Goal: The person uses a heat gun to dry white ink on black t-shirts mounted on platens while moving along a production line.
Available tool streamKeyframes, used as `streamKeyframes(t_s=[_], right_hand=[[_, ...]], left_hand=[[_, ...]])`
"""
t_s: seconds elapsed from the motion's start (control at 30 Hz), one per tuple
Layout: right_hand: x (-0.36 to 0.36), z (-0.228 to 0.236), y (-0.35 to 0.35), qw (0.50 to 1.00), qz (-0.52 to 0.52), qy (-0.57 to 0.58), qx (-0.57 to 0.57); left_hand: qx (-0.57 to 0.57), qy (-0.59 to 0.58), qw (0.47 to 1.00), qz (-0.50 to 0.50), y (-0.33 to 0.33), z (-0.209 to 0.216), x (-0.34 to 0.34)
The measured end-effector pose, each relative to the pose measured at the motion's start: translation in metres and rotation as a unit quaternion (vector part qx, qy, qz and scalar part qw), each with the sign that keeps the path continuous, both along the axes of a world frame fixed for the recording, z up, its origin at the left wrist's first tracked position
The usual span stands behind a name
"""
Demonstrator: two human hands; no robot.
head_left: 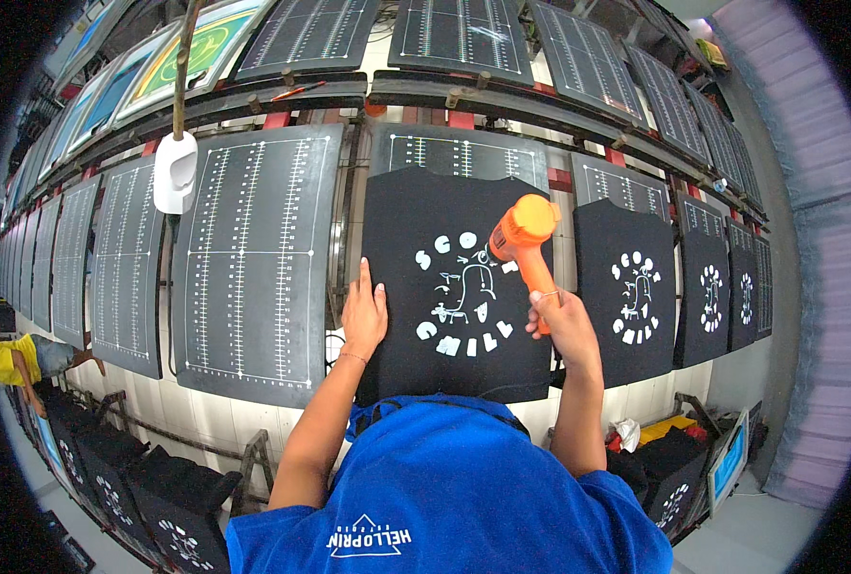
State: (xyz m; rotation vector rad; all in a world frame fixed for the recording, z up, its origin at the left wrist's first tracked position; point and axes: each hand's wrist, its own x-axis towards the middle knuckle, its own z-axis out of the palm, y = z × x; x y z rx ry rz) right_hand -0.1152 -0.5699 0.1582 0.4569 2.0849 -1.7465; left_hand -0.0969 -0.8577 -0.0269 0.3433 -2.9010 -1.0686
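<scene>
Brightest to me over the feed is the heat gun (pixel 526 230), plain orange with a dark nozzle (pixel 497 249). I see the nearest shirt (pixel 397 220) as black, printed in white: a ring of lettering around a thin line drawing. The neighbouring shirt (pixel 599 277) repeats that white pattern on black. The platens (pixel 265 306) read to me as dark grey, marked with white ruled lines and ticks. My wearer's top (pixel 464 488) is bright blue with a white print (the distant co-worker's top (pixel 6 362) is yellow), and I make out the curtain (pixel 813 134) as pale lilac.
</scene>
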Motion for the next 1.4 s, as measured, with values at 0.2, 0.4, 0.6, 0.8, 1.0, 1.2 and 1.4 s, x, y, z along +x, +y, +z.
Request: streamKeyframes(t_s=[0.2, 0.4, 0.6, 0.8, 1.0, 1.2, 1.4], right_hand=[[-0.005, -0.003, 0.007, 1.000, -0.028, 0.007, 0.003], [-0.015, -0.006, 0.006, 1.000, -0.014, 0.010, -0.015], [-0.019, -0.004, 0.005, 1.000, -0.016, 0.005, -0.014], [-0.019, -0.007, 0.003, 1.000, -0.002, 0.014, -0.005], [-0.018, -0.008, 0.002, 1.000, -0.004, 0.023, -0.002], [-0.009, -0.003, 0.007, 1.000, -0.013, 0.017, 0.020], [0.003, -0.003, 0.015, 1.000, -0.016, 0.000, -0.002]], left_hand=[[0.003, 0.020, 1.000, 0.005, 0.002, -0.003, 0.000], [0.002, 0.029, 1.000, 0.008, 0.003, -0.003, 0.000], [0.021, 0.011, 1.000, 0.009, 0.003, 0.001, -0.001], [0.002, 0.041, 0.999, 0.010, 0.002, -0.008, 0.000], [-0.001, 0.061, 0.998, 0.005, 0.001, -0.010, 0.000], [0.003, 0.001, 1.000, 0.012, 0.003, 0.003, 0.000], [-0.010, 0.040, 0.999, 0.007, 0.002, -0.007, 0.001]])
